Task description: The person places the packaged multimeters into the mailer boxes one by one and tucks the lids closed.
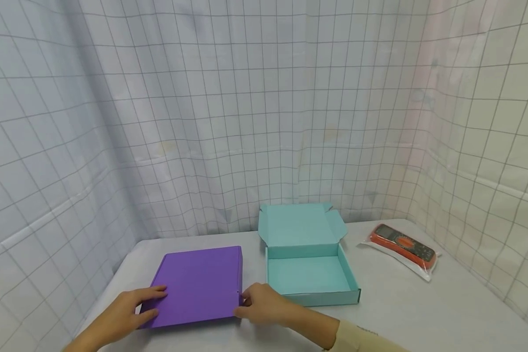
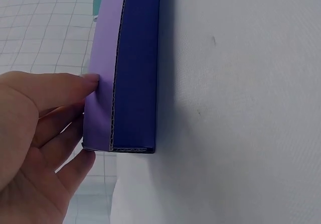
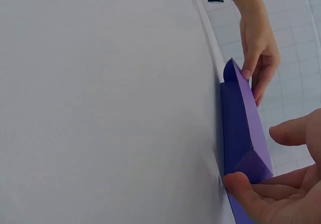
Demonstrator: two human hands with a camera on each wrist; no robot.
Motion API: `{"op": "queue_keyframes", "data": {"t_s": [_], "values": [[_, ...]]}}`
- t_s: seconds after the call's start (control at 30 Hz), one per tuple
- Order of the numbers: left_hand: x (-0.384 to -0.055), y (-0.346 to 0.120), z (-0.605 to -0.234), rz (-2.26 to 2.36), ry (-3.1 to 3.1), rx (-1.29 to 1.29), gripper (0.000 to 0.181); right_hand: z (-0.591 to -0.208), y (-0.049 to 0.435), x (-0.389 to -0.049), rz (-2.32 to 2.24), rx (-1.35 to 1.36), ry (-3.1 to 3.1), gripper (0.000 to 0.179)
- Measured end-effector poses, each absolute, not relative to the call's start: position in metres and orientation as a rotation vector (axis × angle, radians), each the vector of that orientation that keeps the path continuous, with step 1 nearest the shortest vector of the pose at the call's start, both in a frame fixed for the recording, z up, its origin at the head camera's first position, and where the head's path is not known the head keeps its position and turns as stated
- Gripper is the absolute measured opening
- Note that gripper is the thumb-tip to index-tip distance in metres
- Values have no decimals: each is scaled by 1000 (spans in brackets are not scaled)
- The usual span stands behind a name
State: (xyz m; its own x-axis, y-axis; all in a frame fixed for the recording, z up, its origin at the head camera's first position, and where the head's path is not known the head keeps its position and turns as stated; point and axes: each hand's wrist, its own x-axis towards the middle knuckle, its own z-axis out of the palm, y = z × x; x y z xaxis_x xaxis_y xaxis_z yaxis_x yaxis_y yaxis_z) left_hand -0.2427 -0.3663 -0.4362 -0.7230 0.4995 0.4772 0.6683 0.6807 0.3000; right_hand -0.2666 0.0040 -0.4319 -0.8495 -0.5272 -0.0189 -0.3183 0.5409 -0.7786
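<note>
A closed-looking purple cardboard box [image 1: 198, 283] lies on the white-covered table, its lid slightly raised along the front. My left hand [image 1: 125, 310] rests at its left edge, fingers spread and fairly straight; in the left wrist view one fingertip [image 2: 90, 81] touches the lid. At the front right corner, my right hand [image 1: 266, 304] pinches the box's edge with curled fingers. In the right wrist view the side flap [image 3: 253, 166] shows beside the thumb. Right of this hand stands an open teal box [image 1: 312, 299] with nothing inside.
A red and black multimeter [image 1: 405, 244] in a clear plastic bag lies at the table's right. The teal box's raised lid [image 1: 299, 225] leans back towards the grid-patterned curtain [image 1: 268, 122]. Curtains also hang on the left and right sides.
</note>
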Motion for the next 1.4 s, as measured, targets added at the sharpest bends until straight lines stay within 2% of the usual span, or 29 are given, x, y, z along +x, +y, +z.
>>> {"op": "queue_keyframes", "data": {"t_s": [0.2, 0.6, 0.83, 1.2, 1.4], "values": [[-245, -366, -431, -749, -2623, -917, 36, -438, -3, -264, -1313, -707, 2575, 13], [-242, -365, -426, -832, -2751, -838, 36, -438, -5, -260, -1348, -692, 2560, 12], [-240, -361, -419, -776, -2802, -793, 37, -432, -6, -262, -1348, -568, 2556, 18], [-236, -357, -412, -867, -2899, -672, 40, -427, -10, -263, -1455, -384, 2440, 10], [-235, -359, -415, -881, -2874, -696, 41, -427, -8, -262, -1403, -477, 2478, 11]]}}
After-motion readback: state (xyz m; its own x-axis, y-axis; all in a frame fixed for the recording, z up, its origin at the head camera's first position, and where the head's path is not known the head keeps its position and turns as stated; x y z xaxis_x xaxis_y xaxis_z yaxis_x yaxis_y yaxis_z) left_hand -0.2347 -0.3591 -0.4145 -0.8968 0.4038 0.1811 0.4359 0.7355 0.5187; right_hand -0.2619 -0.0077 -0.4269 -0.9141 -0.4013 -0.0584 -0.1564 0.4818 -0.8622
